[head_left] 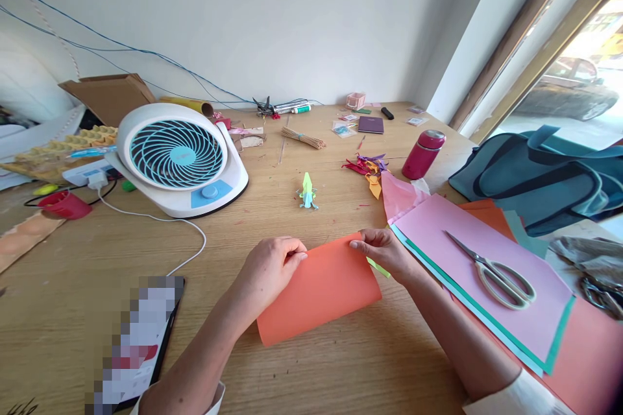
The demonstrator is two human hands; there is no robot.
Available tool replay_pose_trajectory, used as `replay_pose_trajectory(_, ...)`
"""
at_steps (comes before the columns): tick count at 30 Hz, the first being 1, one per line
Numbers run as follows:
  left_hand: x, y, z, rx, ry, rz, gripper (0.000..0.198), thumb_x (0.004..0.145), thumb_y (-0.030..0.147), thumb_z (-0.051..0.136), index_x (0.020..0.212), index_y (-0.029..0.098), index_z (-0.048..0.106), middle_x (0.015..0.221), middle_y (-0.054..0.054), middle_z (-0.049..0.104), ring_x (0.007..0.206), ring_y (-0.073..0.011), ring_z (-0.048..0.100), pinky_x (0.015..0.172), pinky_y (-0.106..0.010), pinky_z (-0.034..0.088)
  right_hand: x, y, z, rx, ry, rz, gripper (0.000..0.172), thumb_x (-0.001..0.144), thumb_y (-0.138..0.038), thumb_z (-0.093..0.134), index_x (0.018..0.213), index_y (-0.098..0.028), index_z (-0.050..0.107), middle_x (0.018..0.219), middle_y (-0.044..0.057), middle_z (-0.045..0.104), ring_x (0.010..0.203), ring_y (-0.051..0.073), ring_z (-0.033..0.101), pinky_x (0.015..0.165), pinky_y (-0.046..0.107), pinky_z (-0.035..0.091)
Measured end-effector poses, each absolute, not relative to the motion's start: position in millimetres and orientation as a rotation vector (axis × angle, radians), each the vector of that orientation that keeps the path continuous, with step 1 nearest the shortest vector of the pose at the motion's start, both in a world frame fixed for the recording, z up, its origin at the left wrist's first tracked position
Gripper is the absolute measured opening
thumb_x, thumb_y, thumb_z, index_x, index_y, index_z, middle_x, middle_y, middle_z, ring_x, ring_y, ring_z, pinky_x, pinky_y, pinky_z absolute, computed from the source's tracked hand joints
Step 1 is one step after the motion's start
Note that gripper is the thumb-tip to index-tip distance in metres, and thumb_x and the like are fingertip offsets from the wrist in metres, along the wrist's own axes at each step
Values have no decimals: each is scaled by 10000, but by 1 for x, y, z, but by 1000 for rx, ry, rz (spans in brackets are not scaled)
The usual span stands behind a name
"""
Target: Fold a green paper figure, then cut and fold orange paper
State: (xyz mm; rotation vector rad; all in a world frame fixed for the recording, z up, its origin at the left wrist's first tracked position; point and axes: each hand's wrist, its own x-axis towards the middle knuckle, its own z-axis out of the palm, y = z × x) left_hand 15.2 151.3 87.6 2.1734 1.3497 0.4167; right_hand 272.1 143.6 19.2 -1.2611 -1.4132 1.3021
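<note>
An orange sheet of paper bends over in a loose curve between my two hands, above the wooden table. My left hand pinches its far edge near the left corner, thumb on top. At the far right corner, my right hand grips the same edge between thumb and fingers. Just beyond the paper stands a small folded paper figure in green and light blue. A light green paper strip shows partly under my right hand.
Scissors lie on stacked coloured paper at right, near a red bottle and a blue bag. Paper scraps lie beyond. At left are a white fan, its cable and a tablet-like device.
</note>
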Motion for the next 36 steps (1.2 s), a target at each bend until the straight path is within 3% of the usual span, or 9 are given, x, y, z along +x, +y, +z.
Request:
replay_pose_trajectory(5, 15, 157, 81, 2178, 1330, 428, 201, 882, 226, 492, 747, 222, 642, 741, 24, 693, 676, -151, 602, 606, -256, 364, 272, 144, 16, -1277, -1423, 1298, 486, 737, -676, 670, 670, -195, 637, 582, 4, 539, 578, 150, 486, 490, 258, 335)
replay_pose_trajectory(13, 14, 173, 63, 2128, 1268, 422, 204, 838, 258, 523, 751, 203, 699, 824, -18, 718, 747, -172, 632, 658, -265, 420, 270, 145, 8, -1280, -1459, 1303, 531, 791, -613, 649, 560, -192, 423, 555, -64, 313, 524, 80, 236, 502, 255, 168)
replay_pose_trajectory(17, 14, 173, 60, 2082, 1263, 398, 230, 830, 299, 530, 763, 201, 726, 795, -21, 732, 718, -175, 642, 629, -266, 424, 271, 143, 3, -1306, -1448, 1277, 555, 775, -611, 663, 547, -198, 370, 545, -76, 262, 520, 78, 199, 501, 258, 139)
replay_pose_trajectory(24, 17, 168, 64, 2046, 1272, 396, 191, 819, 300, 574, 788, 206, 737, 761, -13, 734, 700, -177, 652, 603, -262, 415, 275, 128, 5, -1322, -1385, 1262, 500, 722, -634, 699, 575, -185, 532, 548, -40, 443, 529, 101, 363, 499, 246, 288)
replay_pose_trajectory(29, 26, 142, 87, 2171, 1203, 397, 151, 850, 220, 556, 769, 221, 684, 812, 15, 697, 699, -143, 614, 612, -252, 398, 280, 94, 11, -1323, -1282, 1273, 412, 768, -571, 702, 659, -181, 628, 643, 7, 568, 606, 139, 477, 576, 272, 395)
replay_pose_trajectory(33, 35, 114, 103, 2415, 1179, 337, 156, 867, 135, 513, 751, 210, 587, 795, 13, 647, 739, -149, 596, 659, -264, 396, 279, 54, 9, -1315, -1097, 1276, 365, 770, -520, 729, 632, -191, 650, 663, 31, 614, 663, 180, 544, 626, 299, 447)
replay_pose_trajectory(36, 38, 98, 106, 2583, 1152, 333, 160, 903, 170, 493, 773, 219, 572, 775, 5, 624, 735, -163, 584, 657, -285, 386, 274, 31, 5, -1293, -1001, 1222, 326, 769, -480, 748, 626, -197, 674, 684, 42, 633, 674, 183, 550, 623, 296, 453)
